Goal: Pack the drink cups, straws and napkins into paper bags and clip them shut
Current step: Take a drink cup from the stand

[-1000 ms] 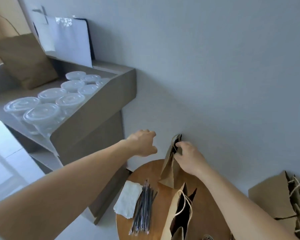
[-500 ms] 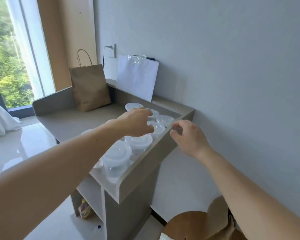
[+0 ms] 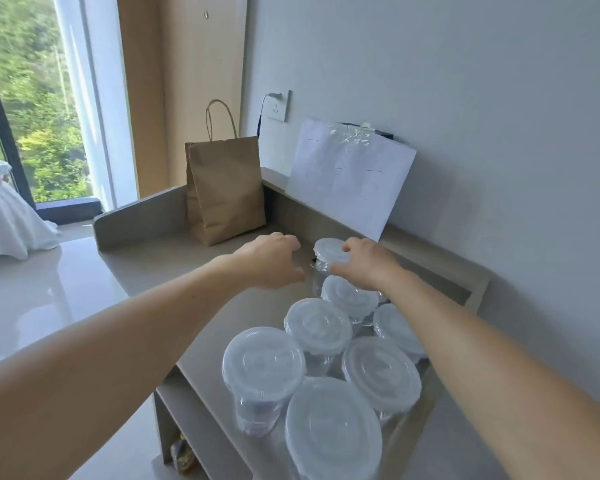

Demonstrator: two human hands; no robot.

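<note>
Several clear lidded drink cups (image 3: 317, 323) stand clustered on the near right part of a grey counter (image 3: 160, 258). My right hand (image 3: 364, 265) reaches over them to the farthest cup (image 3: 326, 249); its fingers curl over the lid's right edge and the thumb lies against the cup's side. My left hand (image 3: 271, 261) hovers just left of that cup with loosely curled fingers, holding nothing. A brown paper bag (image 3: 224, 192) with twine handles stands upright at the back of the counter. No straws or napkins are in view.
A white sheet (image 3: 350, 181) leans on the wall behind the cups, under a wall socket (image 3: 277, 106) with a plug. The counter has raised back and left edges and a shelf (image 3: 184, 448) below. A window and white cloth (image 3: 4, 216) are at left.
My view swung from the round table with bags up to the counter. Both hands reached farther along it, and my right hand came onto the farthest cup's lid.
</note>
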